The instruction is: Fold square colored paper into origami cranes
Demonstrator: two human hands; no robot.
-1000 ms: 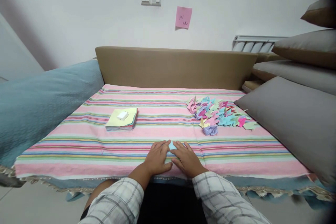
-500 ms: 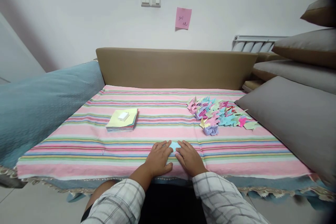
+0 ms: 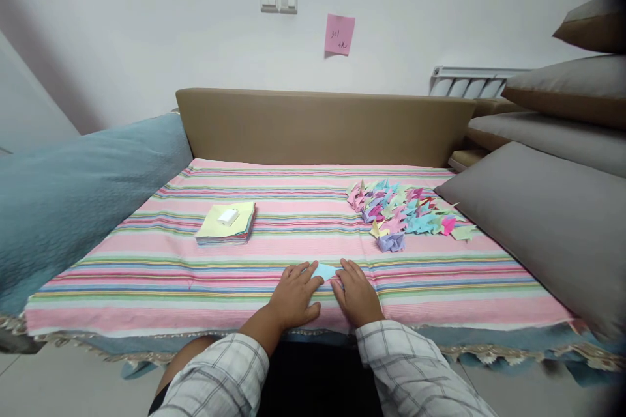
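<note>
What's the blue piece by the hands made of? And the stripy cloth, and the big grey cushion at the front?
Blue piece: looks like matte paper, since it's thin with crisp, straight edges.
Cloth: fabric, maybe cotton, dull rather than shiny, with soft wrinkles.
Cushion: smooth with a faint sheen; it could be fabric or imitation leather, no weave shows.

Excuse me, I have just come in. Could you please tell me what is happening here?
A person has the left hand and right hand palm down, with fingers at opposite ends of a small light-blue paper on a striped cloth. Farther off to the left is a stack of paper with a small white object on top. To the right, many folded paper shapes in mixed colours lie together, near a grey cushion.
</note>
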